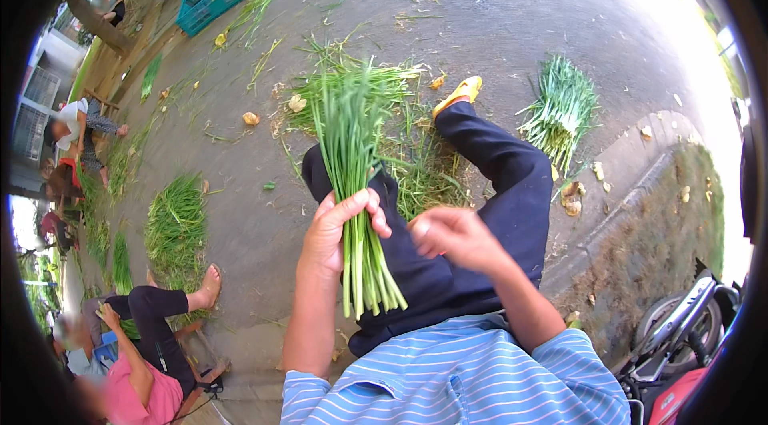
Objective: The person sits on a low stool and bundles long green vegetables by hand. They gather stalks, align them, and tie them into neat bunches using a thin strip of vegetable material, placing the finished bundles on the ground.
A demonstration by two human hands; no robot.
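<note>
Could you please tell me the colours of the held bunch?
The bunch is green, paler below; head view.

Bright daylight, upper-right glare, blurred right grip (pixel 459 238)

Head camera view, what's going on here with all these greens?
The person's left hand grips a bunch of long, thin green stalks with pale ends; the right hand, blurred, is beside it, apparently not touching. On the grey pavement lies a loose heap of green stalks, and to its right a tidier bundle of blue-green leaves with whitish ends.
</note>
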